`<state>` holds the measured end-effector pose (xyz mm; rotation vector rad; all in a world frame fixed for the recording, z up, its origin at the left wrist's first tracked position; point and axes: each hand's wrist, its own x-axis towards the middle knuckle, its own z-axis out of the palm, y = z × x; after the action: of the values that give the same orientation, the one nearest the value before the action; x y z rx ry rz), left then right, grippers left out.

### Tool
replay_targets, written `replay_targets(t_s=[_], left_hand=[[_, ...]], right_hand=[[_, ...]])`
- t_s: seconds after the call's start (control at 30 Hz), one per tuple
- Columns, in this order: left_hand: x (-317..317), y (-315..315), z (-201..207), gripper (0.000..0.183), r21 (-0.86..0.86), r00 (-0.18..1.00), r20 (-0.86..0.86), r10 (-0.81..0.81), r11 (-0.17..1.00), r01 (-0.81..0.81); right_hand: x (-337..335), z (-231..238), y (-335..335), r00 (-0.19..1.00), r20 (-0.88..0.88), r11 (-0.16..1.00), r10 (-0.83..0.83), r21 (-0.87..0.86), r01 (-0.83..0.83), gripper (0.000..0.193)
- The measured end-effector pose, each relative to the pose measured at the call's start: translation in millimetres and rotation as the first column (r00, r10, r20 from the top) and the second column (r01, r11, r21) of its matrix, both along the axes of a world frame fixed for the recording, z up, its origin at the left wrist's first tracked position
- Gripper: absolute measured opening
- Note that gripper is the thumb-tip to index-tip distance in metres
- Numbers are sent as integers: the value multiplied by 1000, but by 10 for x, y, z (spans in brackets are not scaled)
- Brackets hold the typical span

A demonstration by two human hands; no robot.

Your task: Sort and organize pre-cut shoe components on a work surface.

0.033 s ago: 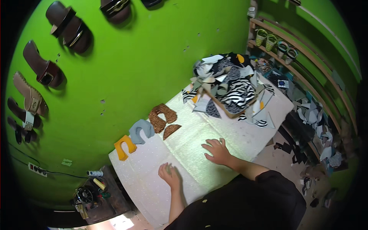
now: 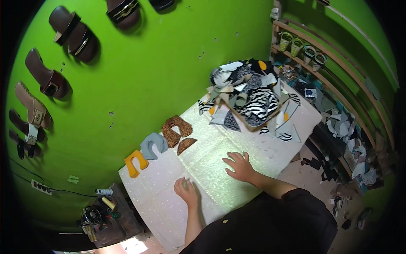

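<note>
Spreading right hand over counter, loosely curling left hand, you're holding nothing; only view shifting slightly, leopard-print cutout staying untouched.

There are two hands, one yellow arched piece, one spotted half-moon piece and four racked shoes.

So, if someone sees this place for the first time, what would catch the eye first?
Probably the heap of zebra-striped, grey and white scraps on the far right end of the table. Next, perhaps, the bright green wall, with slide sandals mounted on its left part. A yellow U-shaped piece, a grey curved piece and leopard-print pieces lie near the table's wall-side edge.
</note>
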<state>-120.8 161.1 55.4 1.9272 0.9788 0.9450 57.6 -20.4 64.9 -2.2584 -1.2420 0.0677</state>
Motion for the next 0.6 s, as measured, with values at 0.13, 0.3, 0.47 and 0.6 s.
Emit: replay_targets(t_s=[0.13,0.3,0.47,0.6], left_hand=[[597,-471,62,27,182,986,-120,-115,974,136],[1286,-1286,-80,30,189,956,-142,-258,940,282],[1844,-1960,-111,31,162,898,-204,-390,891,424],[2058,-2226,-121,29,177,877,-227,-424,867,465]], right_hand=[[347,-6,-582,992,32,993,-118,-16,119,45],[1004,-101,-1274,938,105,921,-331,-179,345,50],[1831,-472,-1903,920,123,865,-373,-313,393,54],[2112,-461,-2107,973,61,921,-221,-315,228,40]])
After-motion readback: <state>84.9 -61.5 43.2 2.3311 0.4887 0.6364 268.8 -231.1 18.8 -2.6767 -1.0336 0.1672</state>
